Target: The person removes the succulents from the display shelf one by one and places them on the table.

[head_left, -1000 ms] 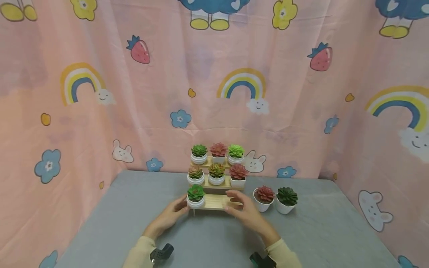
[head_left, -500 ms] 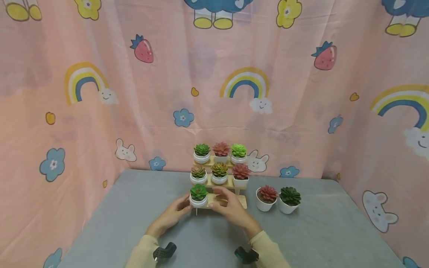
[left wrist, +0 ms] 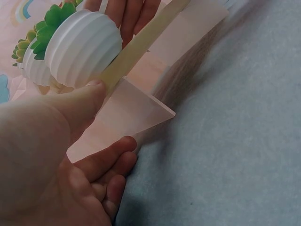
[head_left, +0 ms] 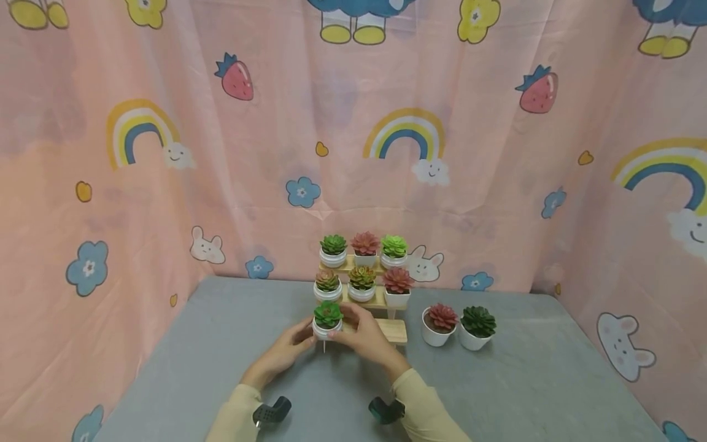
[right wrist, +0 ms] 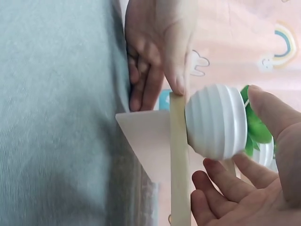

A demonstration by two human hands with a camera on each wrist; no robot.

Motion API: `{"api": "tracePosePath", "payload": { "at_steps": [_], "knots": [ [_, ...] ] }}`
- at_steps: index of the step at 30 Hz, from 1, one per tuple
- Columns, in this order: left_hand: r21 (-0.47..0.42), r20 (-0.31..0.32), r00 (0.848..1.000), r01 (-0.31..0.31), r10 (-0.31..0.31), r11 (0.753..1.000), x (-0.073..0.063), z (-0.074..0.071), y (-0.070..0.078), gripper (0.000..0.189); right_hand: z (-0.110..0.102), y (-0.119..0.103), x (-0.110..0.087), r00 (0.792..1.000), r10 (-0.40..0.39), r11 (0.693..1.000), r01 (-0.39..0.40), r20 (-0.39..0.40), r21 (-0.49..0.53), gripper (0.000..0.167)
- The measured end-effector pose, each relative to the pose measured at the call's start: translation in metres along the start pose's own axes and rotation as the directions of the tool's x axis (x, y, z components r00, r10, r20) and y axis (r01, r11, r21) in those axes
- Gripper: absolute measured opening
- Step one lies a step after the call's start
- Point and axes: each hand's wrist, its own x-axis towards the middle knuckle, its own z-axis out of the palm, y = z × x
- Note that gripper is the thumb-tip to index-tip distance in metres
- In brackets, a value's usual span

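Observation:
A green succulent in a ribbed white pot (head_left: 327, 330) stands at the left end of the lowest shelf (head_left: 393, 331) of a three-tier wooden plant stand. My right hand (head_left: 366, 334) is around the pot's right side in the head view, thumb in front and fingers behind. In the right wrist view, its fingertips (right wrist: 211, 165) are right at the pot and its thumb overlaps the green leaves (right wrist: 256, 125). My left hand (head_left: 283, 351) holds the left end of the stand, thumb on the shelf end (left wrist: 115, 77) and fingers beside the pale leg (left wrist: 131, 110).
The upper two shelves carry several potted succulents, among them a bright green one (head_left: 394, 248) and a red one (head_left: 397, 281). A red succulent (head_left: 440, 325) and a dark green succulent (head_left: 477, 328) stand on the grey table (head_left: 530, 380) to the right. A pink patterned curtain (head_left: 480, 233) hangs behind.
My right hand has moved left along the lowest shelf, from its right end to the green succulent's pot. My left hand has stayed at the stand's left end.

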Motion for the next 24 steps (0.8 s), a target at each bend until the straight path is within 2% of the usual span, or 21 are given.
{"api": "tracePosePath", "payload": {
  "at_steps": [4,9,19,24],
  "knots": [
    [-0.005,-0.006,1.000,0.021,-0.021,1.000,0.000,-0.001,0.002,0.060,0.005,0.001,0.005,1.000,0.005,1.000,-0.005,-0.001,0.005,0.062],
    [-0.014,-0.005,1.000,0.014,-0.014,1.000,0.000,-0.001,0.002,0.060,0.010,0.003,0.008,0.999,0.029,0.999,-0.029,-0.016,-0.021,0.067],
    [-0.021,0.007,1.000,-0.012,0.012,1.000,0.002,-0.002,-0.003,0.060,0.014,0.008,0.010,0.999,0.007,0.997,-0.010,-0.035,-0.072,0.058],
    [-0.035,0.004,1.000,-0.010,0.010,0.999,0.002,-0.001,-0.004,0.060,0.014,0.008,0.009,0.999,0.010,0.996,-0.013,-0.033,-0.089,0.060]
  ]
}}
